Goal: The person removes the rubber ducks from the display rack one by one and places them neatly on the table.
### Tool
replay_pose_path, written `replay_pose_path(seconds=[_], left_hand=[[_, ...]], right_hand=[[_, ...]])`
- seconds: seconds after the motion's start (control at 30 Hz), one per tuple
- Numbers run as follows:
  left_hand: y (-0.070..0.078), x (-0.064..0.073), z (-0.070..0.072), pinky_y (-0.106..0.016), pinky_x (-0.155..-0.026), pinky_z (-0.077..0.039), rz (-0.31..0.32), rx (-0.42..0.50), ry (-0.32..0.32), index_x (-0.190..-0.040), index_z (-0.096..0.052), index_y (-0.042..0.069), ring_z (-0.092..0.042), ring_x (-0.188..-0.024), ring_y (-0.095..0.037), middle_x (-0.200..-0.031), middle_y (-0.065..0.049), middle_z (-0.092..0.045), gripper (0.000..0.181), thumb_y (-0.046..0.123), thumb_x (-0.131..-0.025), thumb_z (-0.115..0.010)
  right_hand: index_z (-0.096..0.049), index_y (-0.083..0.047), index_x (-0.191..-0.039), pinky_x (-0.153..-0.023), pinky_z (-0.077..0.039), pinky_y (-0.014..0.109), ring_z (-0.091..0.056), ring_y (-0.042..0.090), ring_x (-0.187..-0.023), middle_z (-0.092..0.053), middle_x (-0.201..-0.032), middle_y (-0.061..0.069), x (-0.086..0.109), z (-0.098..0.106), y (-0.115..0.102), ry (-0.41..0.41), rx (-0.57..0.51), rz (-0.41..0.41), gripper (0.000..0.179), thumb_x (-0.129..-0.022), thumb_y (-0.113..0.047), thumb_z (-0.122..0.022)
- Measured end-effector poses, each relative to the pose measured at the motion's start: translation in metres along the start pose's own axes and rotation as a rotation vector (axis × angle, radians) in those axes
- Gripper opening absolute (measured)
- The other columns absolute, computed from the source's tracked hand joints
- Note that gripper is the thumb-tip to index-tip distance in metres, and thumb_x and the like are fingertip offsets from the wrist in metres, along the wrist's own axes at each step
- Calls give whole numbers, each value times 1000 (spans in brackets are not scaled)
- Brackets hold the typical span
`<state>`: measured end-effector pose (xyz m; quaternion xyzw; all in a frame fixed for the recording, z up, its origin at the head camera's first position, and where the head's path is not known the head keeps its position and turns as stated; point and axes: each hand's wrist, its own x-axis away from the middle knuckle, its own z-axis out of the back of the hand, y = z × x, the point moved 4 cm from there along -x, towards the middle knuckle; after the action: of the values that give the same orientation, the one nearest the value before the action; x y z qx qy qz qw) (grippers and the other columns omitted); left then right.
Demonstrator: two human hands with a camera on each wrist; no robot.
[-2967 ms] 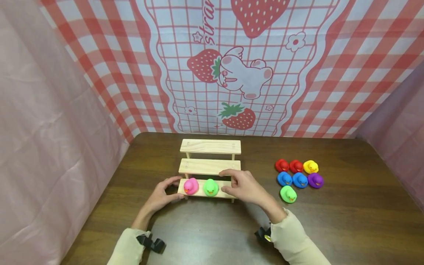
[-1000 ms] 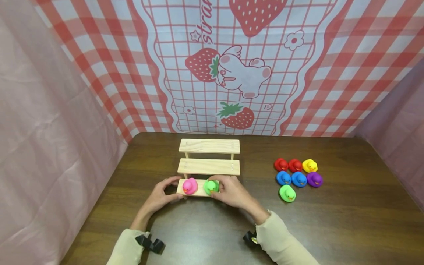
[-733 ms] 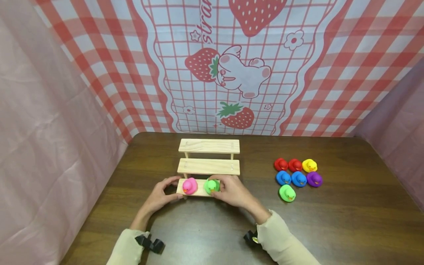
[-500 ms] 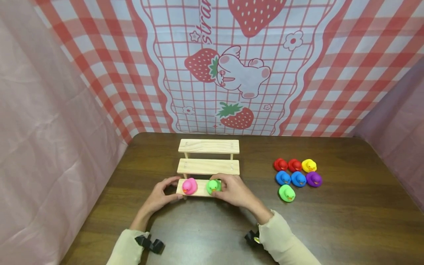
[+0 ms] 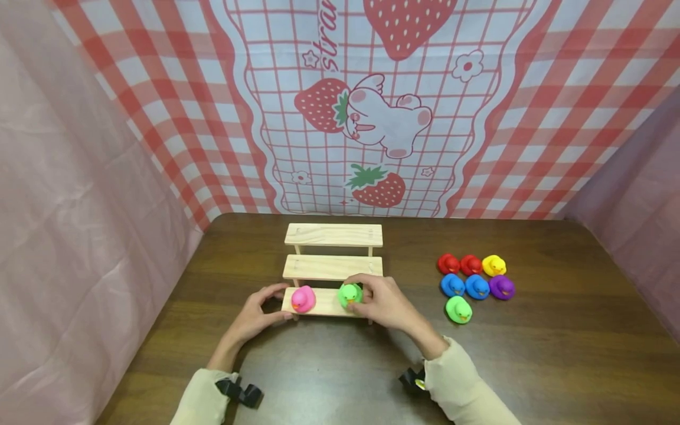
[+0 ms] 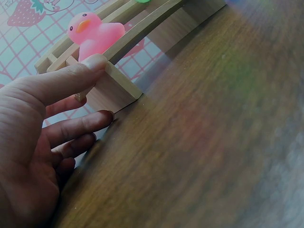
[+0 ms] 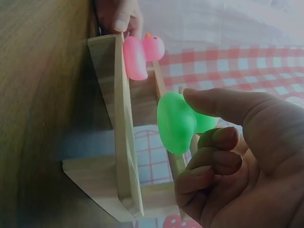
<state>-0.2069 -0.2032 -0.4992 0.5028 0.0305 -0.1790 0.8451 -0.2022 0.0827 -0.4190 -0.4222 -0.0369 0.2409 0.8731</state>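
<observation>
A three-tier wooden step shelf (image 5: 325, 302) stands on the table. Thumb and fingers of my left hand (image 5: 251, 314) hold the left end of its lowest tier; the left wrist view shows the thumb (image 6: 97, 64) on the tier's edge. A pink rubber duck (image 5: 303, 299) sits on that tier near the left end. My right hand (image 5: 391, 302) pinches a light green rubber duck (image 5: 349, 293) between thumb and fingers. In the right wrist view the green duck (image 7: 175, 124) is raised clear of the lowest tier.
Right of the shelf, loose ducks lie on the table: two red (image 5: 448, 264), one yellow (image 5: 494, 265), two blue (image 5: 453, 285), one purple (image 5: 502, 287) and another light green duck (image 5: 459, 310). A checked strawberry cloth (image 5: 382, 118) hangs behind the table.
My right hand was beside the lowest tier's right end, then took hold of the green duck. Hand and duck have moved right and up. The left hand keeps its hold.
</observation>
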Motion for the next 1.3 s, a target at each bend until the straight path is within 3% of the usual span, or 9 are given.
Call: replay_pose_path(seconds=[0.87, 1.3], left_hand=[[1, 0, 0, -31, -102, -44, -10, 0, -7, -129, -64, 3, -60, -106, -6, -100, -9, -75, 57, 10, -76, -86], [0, 0, 0, -29, -102, -44, -11, 5, -8, -129, -64, 3, -59, -105, -5, -100, -10, -75, 58, 9, -76, -86]], right_hand=[[-70, -9, -116, -52, -35, 21, -38, 1, -52, -44, -58, -7, 23, 49, 10, 114, 34, -2, 38, -80, -15, -83], [-70, -12, -115, -51, -34, 21, -41, 3, -54, -45, -61, -6, 35, 71, 25, 134, 60, -59, 37, -81, -16, -83]])
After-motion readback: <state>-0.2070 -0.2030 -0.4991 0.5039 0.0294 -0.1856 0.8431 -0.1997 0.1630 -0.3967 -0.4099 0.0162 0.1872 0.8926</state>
